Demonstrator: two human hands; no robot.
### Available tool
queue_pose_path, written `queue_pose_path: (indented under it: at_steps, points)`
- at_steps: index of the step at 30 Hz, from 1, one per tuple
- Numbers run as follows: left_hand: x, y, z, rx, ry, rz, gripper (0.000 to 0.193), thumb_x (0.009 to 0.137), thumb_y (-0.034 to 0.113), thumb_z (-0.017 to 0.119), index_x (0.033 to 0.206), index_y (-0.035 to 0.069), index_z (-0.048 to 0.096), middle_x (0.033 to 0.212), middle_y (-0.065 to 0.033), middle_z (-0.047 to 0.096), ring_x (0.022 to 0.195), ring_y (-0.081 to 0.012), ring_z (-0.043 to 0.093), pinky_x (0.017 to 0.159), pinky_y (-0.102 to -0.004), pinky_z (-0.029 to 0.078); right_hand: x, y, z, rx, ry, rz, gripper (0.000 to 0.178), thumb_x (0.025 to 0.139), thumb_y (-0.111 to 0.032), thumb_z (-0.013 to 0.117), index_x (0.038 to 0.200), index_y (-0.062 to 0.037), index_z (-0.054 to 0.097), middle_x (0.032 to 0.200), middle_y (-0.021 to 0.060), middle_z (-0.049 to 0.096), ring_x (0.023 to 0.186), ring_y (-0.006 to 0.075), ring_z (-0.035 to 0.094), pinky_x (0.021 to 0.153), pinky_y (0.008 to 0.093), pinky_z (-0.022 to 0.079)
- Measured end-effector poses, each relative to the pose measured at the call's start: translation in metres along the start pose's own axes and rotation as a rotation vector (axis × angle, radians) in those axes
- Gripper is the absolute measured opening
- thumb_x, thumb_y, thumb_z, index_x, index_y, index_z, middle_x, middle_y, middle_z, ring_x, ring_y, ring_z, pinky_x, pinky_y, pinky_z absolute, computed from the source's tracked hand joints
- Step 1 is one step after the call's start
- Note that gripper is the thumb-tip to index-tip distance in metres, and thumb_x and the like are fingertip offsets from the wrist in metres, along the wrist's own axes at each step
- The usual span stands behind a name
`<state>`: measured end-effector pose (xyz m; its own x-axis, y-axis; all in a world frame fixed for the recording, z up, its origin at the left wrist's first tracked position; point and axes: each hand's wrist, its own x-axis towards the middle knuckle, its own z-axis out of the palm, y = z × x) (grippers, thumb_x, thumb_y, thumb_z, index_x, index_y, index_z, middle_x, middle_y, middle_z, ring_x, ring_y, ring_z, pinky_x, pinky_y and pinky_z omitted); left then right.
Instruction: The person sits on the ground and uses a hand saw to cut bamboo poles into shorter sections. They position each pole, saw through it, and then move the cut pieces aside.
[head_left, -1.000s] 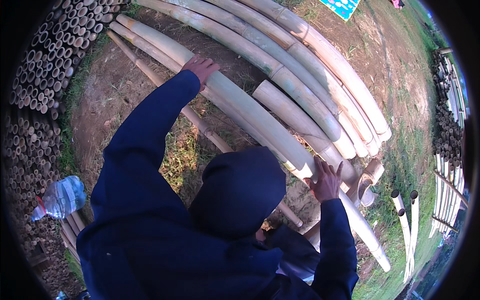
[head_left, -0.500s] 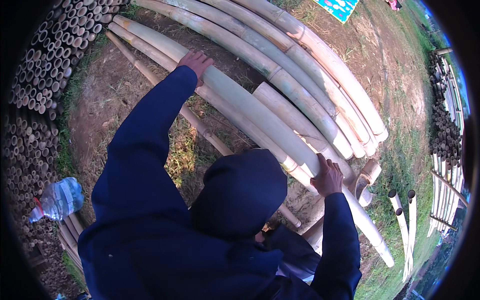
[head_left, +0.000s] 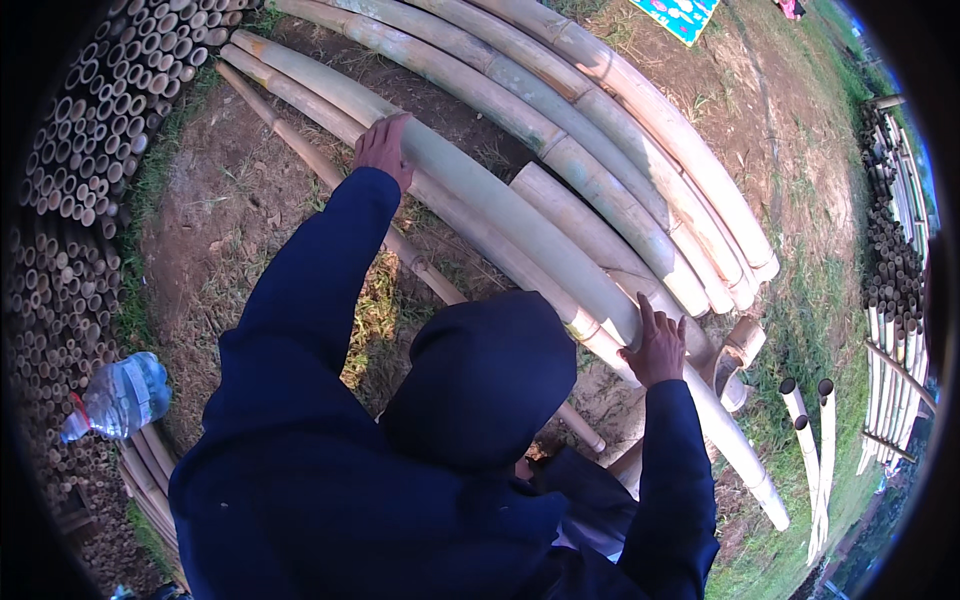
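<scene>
A thick, pale green bamboo pole (head_left: 500, 205) slants from the far left toward the near right in front of me. Across its left part my left hand (head_left: 385, 150) is closed, with the fingers over the edge. Farther right, my right hand (head_left: 660, 348) lies at the same pole, its fingers spread and the thumb apart. Along the near side runs a second, slimmer bamboo pole (head_left: 475, 238). Dark blue sleeves cover both arms. A rounded dark cloth shape (head_left: 480, 380) between them hides part of the ground.
Several thick bamboo poles (head_left: 590, 170) lie side by side beyond. A thin pole (head_left: 425, 270) lies nearer. Stacked cut bamboo (head_left: 75, 150) lines the left, near a clear plastic bottle (head_left: 130, 395). A short bamboo piece (head_left: 740, 345) and slim poles (head_left: 825, 450) are at right.
My left hand has shifted slightly, and its wrist has turned. The fingers of my right hand have lifted and spread. The bamboo pole stays nearly in place.
</scene>
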<state>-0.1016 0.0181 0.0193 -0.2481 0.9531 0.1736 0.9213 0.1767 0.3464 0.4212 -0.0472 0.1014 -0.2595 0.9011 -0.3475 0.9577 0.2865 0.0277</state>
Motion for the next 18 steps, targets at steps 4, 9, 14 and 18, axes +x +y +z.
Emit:
queue_pose_path:
  at_steps: [4, 9, 14, 18]
  points:
    - [-0.084, 0.012, 0.051, -0.326, 0.285, -0.82, 0.095, 0.077, 0.028, 0.084, 0.154, 0.013, 0.031, 0.152, -0.0212, 0.037, 0.145, -0.0368, 0.035, 0.122, -0.0503, 0.026, -0.008, -0.005, 0.01, 0.023, 0.074, -0.023, 0.11, 0.07, -0.031, 0.093, 0.161, -0.0224, 0.031, 0.129, 0.0111, 0.062, 0.128, 0.0317, 0.057, 0.123, 0.0613, 0.026]
    - [-0.117, 0.005, 0.102, -1.018, 0.041, -1.495, 0.077, 0.082, 0.05, 0.082, 0.13, 0.0, 0.049, 0.104, -0.0186, 0.065, 0.084, -0.0346, 0.07, 0.071, -0.045, 0.059, -0.01, -0.001, 0.015, 0.011, 0.021, -0.015, 0.1, 0.072, -0.028, 0.09, 0.157, -0.0202, 0.037, 0.126, 0.0129, 0.064, 0.123, 0.034, 0.061, 0.122, 0.0587, 0.029]
    - [-0.119, -0.019, 0.148, -1.322, 0.031, -1.404, 0.052, 0.091, 0.046, 0.076, 0.108, 0.002, 0.053, 0.072, -0.0107, 0.06, 0.053, -0.0265, 0.061, 0.047, -0.0411, 0.051, -0.016, 0.006, 0.015, 0.064, 0.001, -0.034, 0.093, 0.072, -0.026, 0.089, 0.153, -0.0188, 0.043, 0.124, 0.0143, 0.064, 0.12, 0.0366, 0.062, 0.119, 0.0549, 0.035]
    - [-0.118, -0.019, 0.14, -1.551, -0.01, -1.539, 0.043, 0.093, 0.039, 0.075, 0.106, 0.005, 0.053, 0.063, -0.0076, 0.056, 0.047, -0.0235, 0.056, 0.045, -0.039, 0.048, -0.023, 0.01, 0.018, 0.069, 0.018, -0.049, 0.093, 0.072, -0.025, 0.089, 0.152, -0.0195, 0.044, 0.125, 0.0127, 0.064, 0.123, 0.0344, 0.061, 0.122, 0.0582, 0.03]
